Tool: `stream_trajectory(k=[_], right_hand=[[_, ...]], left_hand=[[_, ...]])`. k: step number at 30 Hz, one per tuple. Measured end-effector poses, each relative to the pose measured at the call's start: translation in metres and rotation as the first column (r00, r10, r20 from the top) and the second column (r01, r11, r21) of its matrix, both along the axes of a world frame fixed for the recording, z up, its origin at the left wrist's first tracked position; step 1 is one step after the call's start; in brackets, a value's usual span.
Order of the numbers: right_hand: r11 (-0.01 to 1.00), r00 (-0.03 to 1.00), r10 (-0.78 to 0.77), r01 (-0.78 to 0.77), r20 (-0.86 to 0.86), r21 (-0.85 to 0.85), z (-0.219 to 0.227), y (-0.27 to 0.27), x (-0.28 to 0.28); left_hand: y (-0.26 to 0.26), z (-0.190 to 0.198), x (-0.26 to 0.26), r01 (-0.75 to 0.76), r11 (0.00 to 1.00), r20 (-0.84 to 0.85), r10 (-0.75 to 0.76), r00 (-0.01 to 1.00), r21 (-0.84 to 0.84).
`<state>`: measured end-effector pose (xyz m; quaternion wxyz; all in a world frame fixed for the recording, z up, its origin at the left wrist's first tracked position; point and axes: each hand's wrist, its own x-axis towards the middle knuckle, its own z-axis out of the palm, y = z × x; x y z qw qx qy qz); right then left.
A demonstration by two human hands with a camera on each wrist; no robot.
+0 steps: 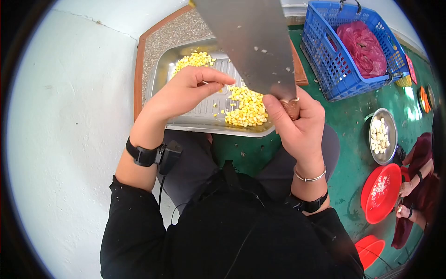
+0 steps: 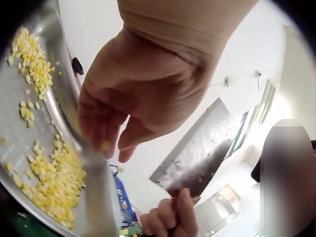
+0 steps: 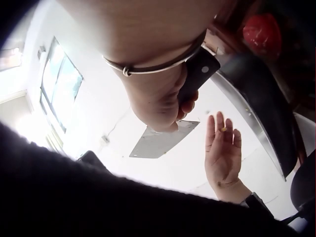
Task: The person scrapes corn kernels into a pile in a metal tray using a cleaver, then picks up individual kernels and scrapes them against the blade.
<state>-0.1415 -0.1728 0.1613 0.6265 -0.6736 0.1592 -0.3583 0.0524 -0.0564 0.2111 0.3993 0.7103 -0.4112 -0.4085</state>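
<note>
My right hand [image 1: 299,121] grips the handle of a cleaver [image 1: 253,46], its broad blade raised over a metal tray [image 1: 223,129] and dotted with small bits. Cut corn kernels [image 1: 251,108] lie in two heaps in the tray, at the near right and the far left. Over the tray's middle, my left hand [image 1: 188,90] hovers near the blade with its fingers extended. The right wrist view shows that palm [image 3: 224,160] with fingers straight and a yellow kernel [image 3: 224,129] stuck on them. The dark cleaver handle [image 3: 199,74] passes through my right fist.
The tray sits on a wood-edged speckled board [image 1: 174,30] beside a white wall [image 1: 69,116]. A blue basket [image 1: 330,69] holding a pink bag [image 1: 364,49] stands back right. On the green floor are a bowl of pale pieces [image 1: 391,123] and red basins [image 1: 371,204], near another person's hands [image 1: 405,189].
</note>
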Motion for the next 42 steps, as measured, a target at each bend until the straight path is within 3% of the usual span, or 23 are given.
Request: stream_trajectory(k=[2,3,5,9,14,18,21,23,24,25,26,27,29,30,32,42], right_hand=[[0.998,1.0,-0.026,0.026,-0.006,0.052,-0.002,-0.001,-0.002],[0.998,1.0,-0.027,0.027,-0.007,0.054,-0.001,-0.001,-0.002],[0.998,0.999,-0.04,0.04,-0.01,0.055,0.0,-0.001,-0.002],[0.997,0.999,-0.046,0.045,0.015,0.058,-0.002,-0.001,-0.001],[0.998,0.998,-0.045,0.044,0.034,0.034,-0.004,-0.003,0.0],[0.999,0.999,-0.043,0.042,0.031,0.027,-0.005,-0.003,0.001],[0.998,0.999,-0.047,0.046,0.019,0.042,-0.005,-0.003,0.002],[0.999,0.999,-0.036,0.036,-0.005,0.034,-0.004,-0.003,0.001],[0.999,0.999,-0.037,0.037,-0.005,0.033,-0.003,-0.003,0.001],[0.999,0.999,-0.037,0.037,-0.021,0.022,-0.002,-0.003,0.001],[0.999,0.999,-0.035,0.035,-0.034,0.009,-0.001,-0.003,0.002],[0.999,0.999,-0.034,0.034,-0.027,0.008,-0.001,-0.003,0.003],[1.0,0.998,-0.001,-0.001,-0.064,-0.021,0.0,-0.003,0.003],[1.0,0.998,0.002,-0.004,-0.057,-0.022,0.001,-0.002,0.003],[0.999,0.997,0.024,-0.027,-0.077,-0.033,0.004,-0.001,0.002],[0.985,0.994,0.082,-0.093,-0.078,-0.143,0.003,0.0,0.002]], left_hand=[[0.0,-0.013,0.015,-0.074,0.982,0.335,0.011,0.942,0.174],[0.0,-0.019,0.023,-0.073,0.982,0.334,0.01,0.942,0.176],[0.0,-0.033,0.042,-0.194,0.939,0.519,0.019,0.854,0.283],[0.005,-0.063,0.059,-0.125,0.97,0.548,-0.011,0.837,0.21],[-0.007,-0.073,0.053,-0.061,0.946,0.683,-0.184,0.707,0.318],[-0.009,-0.075,0.048,0.003,0.954,0.748,-0.238,0.62,0.301],[-0.01,-0.067,0.042,-0.015,0.953,0.697,-0.211,0.686,0.304],[-0.009,-0.054,0.037,-0.18,0.97,0.578,0.055,0.815,0.162],[-0.008,-0.048,0.035,-0.179,0.971,0.578,0.054,0.814,0.161],[-0.007,-0.041,0.034,-0.227,0.971,0.354,0.186,0.917,0.078],[-0.006,-0.033,0.034,-0.295,0.956,0.1,0.292,0.951,0.007],[-0.004,-0.023,0.031,-0.295,0.955,0.106,0.293,0.95,0.004],[0.002,-0.005,0.024,-0.379,0.921,-0.253,0.346,0.903,-0.092],[0.005,0.001,0.022,-0.381,0.919,-0.248,0.349,0.904,-0.096],[0.01,0.009,0.02,-0.325,0.93,-0.439,0.224,0.87,-0.17],[0.018,0.019,0.013,-0.318,0.919,-0.499,0.169,0.85,-0.231]])
